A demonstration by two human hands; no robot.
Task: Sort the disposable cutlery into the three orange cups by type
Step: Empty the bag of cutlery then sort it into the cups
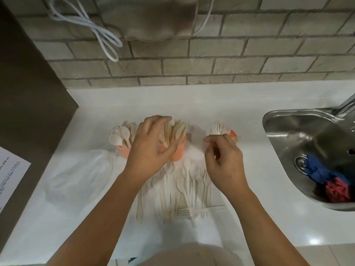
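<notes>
Three orange cups stand in a row on the white counter. The left cup (pixel 123 151) holds white spoons, the middle cup (pixel 177 153) holds pale knives, and the right cup (pixel 232 133) holds forks. My left hand (pixel 151 143) hovers over the middle cup with its fingers spread against the knives there. My right hand (pixel 223 162) is beside the right cup, fingers curled; whether it pinches anything is blurred. A loose pile of mixed cutlery (pixel 184 191) lies in front of the cups, between my forearms.
A clear plastic bag (pixel 76 179) lies left of the pile. A steel sink (pixel 307 143) with blue and red cloths sits at the right. A brown panel with a paper sheet (pixel 9 173) stands at the left. A brick wall runs behind.
</notes>
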